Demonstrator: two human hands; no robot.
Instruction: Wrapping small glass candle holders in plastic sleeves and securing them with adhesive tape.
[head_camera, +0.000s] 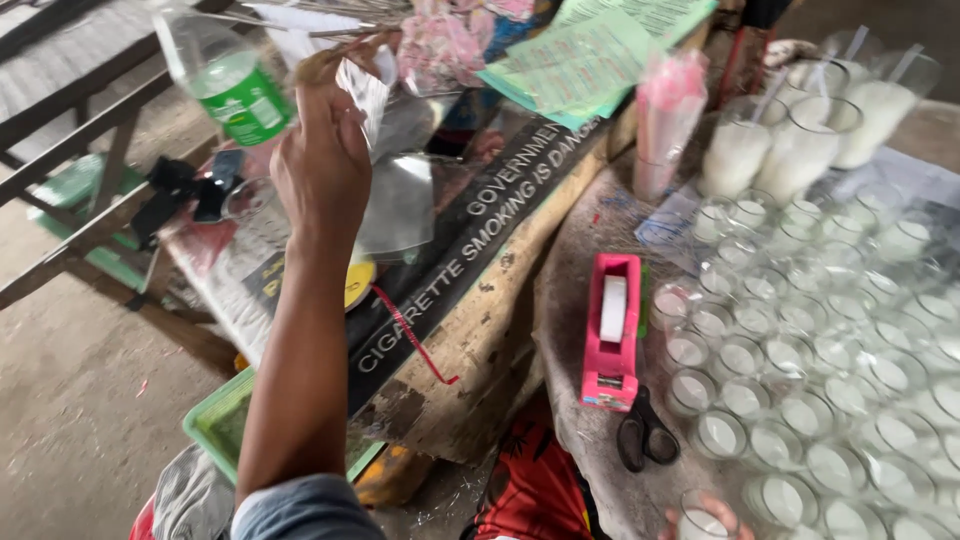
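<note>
Clear plastic wrap (372, 85) is pinched in the raised left hand (320, 165), above the cluttered bench (480, 330). A sheet is seemingly being drawn out; next, careful separation is needed. Right hand (715, 512), barely visible, touches a filled glass (705, 518); its grip cannot be told.

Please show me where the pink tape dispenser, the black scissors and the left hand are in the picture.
pink tape dispenser (612, 335): head view, on its pink body beside the white roll.
black scissors (645, 437): head view, on the black handles.
left hand (322, 165): head view, on the back of the raised hand.
</note>
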